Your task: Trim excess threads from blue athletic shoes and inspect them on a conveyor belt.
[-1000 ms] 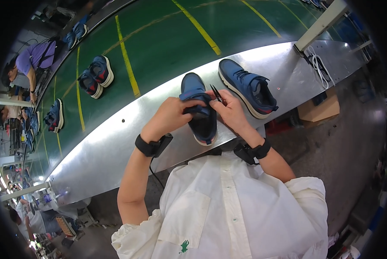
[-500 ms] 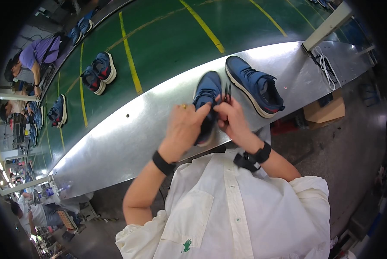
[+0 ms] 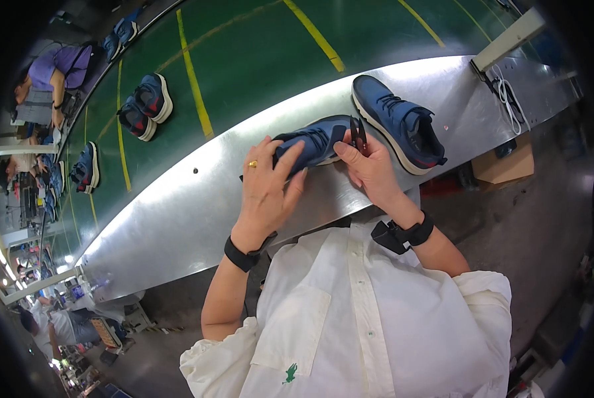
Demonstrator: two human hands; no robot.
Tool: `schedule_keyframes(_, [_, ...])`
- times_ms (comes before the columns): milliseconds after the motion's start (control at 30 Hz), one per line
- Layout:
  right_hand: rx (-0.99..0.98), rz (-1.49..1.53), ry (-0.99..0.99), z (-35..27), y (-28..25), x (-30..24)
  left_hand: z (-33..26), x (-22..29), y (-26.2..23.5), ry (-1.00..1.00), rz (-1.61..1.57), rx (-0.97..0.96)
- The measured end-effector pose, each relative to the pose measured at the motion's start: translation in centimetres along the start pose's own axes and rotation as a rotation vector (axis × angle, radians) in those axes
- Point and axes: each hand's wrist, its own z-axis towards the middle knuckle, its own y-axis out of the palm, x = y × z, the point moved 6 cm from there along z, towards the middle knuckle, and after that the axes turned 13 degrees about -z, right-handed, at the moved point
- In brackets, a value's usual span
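A blue sneaker with a pale sole lies turned sideways on the metal ledge in front of me. My left hand grips its left end, fingers spread over the laces and upper, a gold ring on one finger. At the other end of the sneaker is my right hand, closed round dark, pointed thread snips whose blades stick up past the fingers. The right thumb and fingers touch or nearly touch the shoe there. Just to the right stands a second blue sneaker, toe pointing away, touched by neither hand.
Beyond the metal ledge runs a green conveyor belt with yellow lines, carrying more blue sneakers. A post and white cable stand at the right, above a cardboard box. Other people work at far left.
The sneaker between my hands has swung from pointing away to lying sideways. My left hand has shifted left to one end of it, and my right hand with the snips slightly right.
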Motion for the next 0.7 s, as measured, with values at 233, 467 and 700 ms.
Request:
schedule_keyframes(233, [-0.062,0.048,-0.038,0.5,-0.4,0.6,1.6,-1.9,-0.5,-0.085,-0.159,0.087])
schedule_keyframes(467, [-0.100,0.024,-0.033,0.4,-0.5,0.2,1.5,-2.4,0.1,-0.205,-0.198,0.062])
schedule_keyframes(700, [-0.032,-0.075,-0.047,-0.2,-2.3,-0.5,0.1,1.1,0.8,-0.045,-0.180,0.073])
